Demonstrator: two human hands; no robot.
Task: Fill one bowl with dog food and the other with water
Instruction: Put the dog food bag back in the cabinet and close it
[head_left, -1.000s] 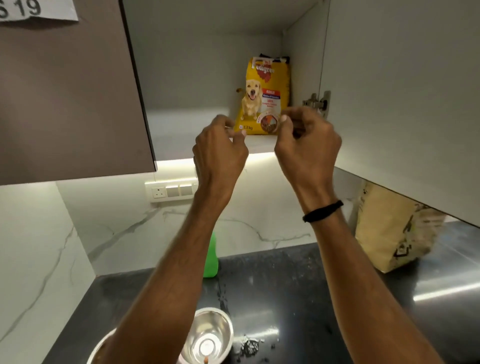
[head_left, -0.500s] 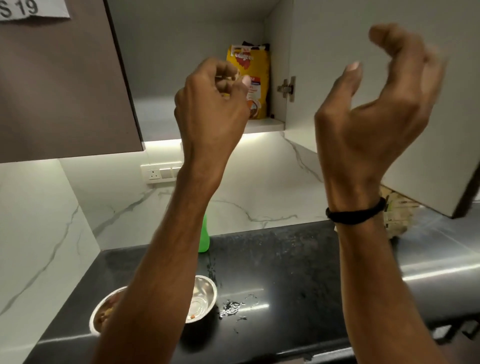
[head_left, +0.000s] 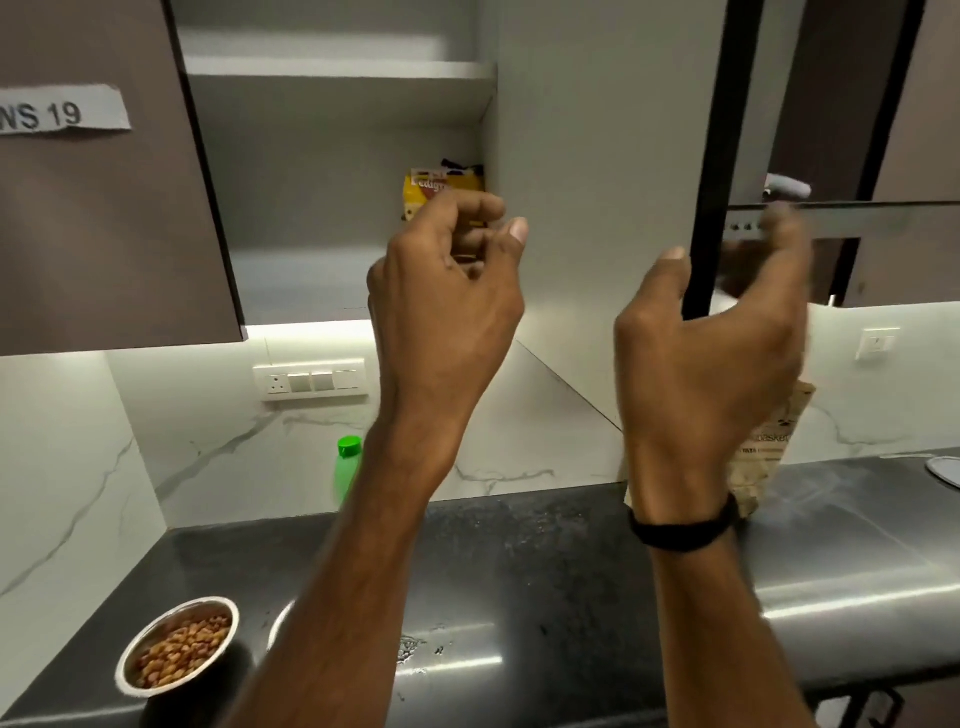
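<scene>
A steel bowl (head_left: 176, 649) full of brown dog food stands on the black counter (head_left: 545, 561) at the lower left. Just right of it, only a sliver of a second steel bowl's rim (head_left: 277, 626) shows behind my left forearm, and its contents are hidden. The yellow dog food bag (head_left: 428, 186) stands upright on the open wall cabinet's lower shelf, partly covered by the cabinet door (head_left: 597, 197). My left hand (head_left: 447, 306) hovers in front of the bag, loosely curled and holding nothing. My right hand (head_left: 711, 358) grips the door's dark edge, thumb inside and fingers outside.
A green bottle (head_left: 347, 470) stands against the marble backsplash behind my left arm. A brown paper bag (head_left: 771, 457) stands on the counter at the right, with a plate's edge (head_left: 946, 470) beyond it. A socket panel (head_left: 310, 379) sits under the cabinet. Small wet specks (head_left: 415, 649) lie on the counter.
The cabinet door has swung toward shut and now covers part of the bag. My right hand moved onto the door's edge. My left hand drew back from the shelf and loosened.
</scene>
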